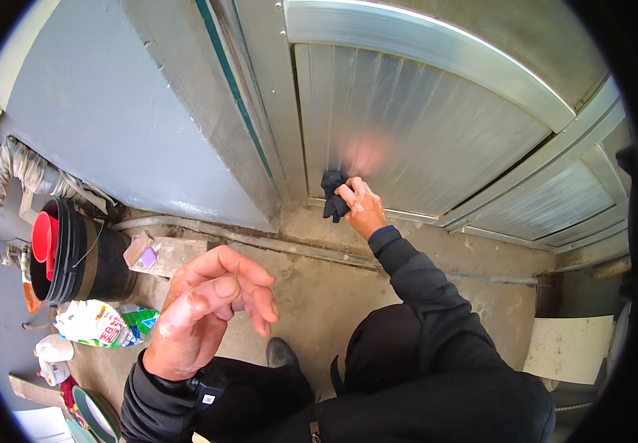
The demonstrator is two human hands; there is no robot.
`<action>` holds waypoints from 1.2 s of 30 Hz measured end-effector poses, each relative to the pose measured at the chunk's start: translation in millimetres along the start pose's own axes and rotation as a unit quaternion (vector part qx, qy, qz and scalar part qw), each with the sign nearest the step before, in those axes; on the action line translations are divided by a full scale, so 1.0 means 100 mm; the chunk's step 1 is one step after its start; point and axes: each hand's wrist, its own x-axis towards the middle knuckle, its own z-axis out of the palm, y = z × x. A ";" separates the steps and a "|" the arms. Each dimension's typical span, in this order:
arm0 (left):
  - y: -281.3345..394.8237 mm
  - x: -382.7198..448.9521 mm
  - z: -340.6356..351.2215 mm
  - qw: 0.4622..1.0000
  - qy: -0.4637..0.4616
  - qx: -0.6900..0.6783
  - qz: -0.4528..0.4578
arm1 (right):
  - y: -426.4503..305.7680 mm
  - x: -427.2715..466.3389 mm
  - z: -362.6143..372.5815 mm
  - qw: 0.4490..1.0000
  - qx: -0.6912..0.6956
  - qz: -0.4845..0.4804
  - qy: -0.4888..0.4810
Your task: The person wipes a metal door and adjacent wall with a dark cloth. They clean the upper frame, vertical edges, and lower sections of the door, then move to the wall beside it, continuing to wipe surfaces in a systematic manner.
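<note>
My right hand (364,206) grips a crumpled black cloth (334,195) near the bottom left corner of a ribbed metal door panel (424,127). A blurred reflection of the hand shows on the panel just above. Raised over the floor, my left hand (213,310) is empty, its fingers loosely curled and apart. Behind it, partly covered by the hand, lies a wooden board (177,256) with a purple bar (148,257), perhaps soap, at its end.
A black bucket (105,266) holding a red dipper (45,235) stands at left. Close by are a white and green plastic bag (105,326), white bottles (54,354) and a green basin (94,412). A pipe (274,243) runs along the wall base. A pale board (568,349) sits at right.
</note>
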 end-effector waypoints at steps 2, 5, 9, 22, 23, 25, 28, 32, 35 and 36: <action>0.03 -0.01 -0.03 1.000 -0.007 -0.006 -0.024 | -0.04 0.07 -0.27 0.994 0.053 0.091 0.002; 0.01 0.04 -0.05 0.999 -0.016 -0.008 -0.038 | -0.19 0.44 -0.95 0.980 0.083 0.027 0.177; -0.06 0.15 0.00 0.999 -0.016 -0.016 -0.028 | -0.41 0.99 -2.04 0.879 -0.058 -0.142 0.451; -0.03 0.17 0.11 0.999 -0.007 0.000 -0.039 | -0.35 0.47 -0.92 0.964 -0.131 -0.182 0.146; -0.03 0.18 0.12 0.999 -0.010 0.001 -0.039 | -0.40 0.52 -0.95 0.958 -0.123 -0.214 0.147; -0.04 0.22 0.14 0.999 -0.016 0.002 -0.039 | -0.57 0.71 -1.04 0.942 -0.110 -0.266 0.172; -0.06 0.30 0.17 0.999 -0.012 0.003 -0.051 | -0.73 1.10 -1.23 0.909 -0.139 -0.314 0.236; -0.07 0.34 0.17 0.999 -0.016 0.009 -0.042 | -0.61 1.24 -1.63 0.926 -0.140 -0.216 0.275; -0.08 0.33 0.13 0.999 -0.018 0.004 -0.036 | -0.37 0.92 -1.91 0.918 -0.123 -0.130 0.354; -0.08 0.31 0.11 0.999 -0.015 0.004 -0.033 | -0.25 0.80 -1.99 0.909 -0.096 -0.080 0.398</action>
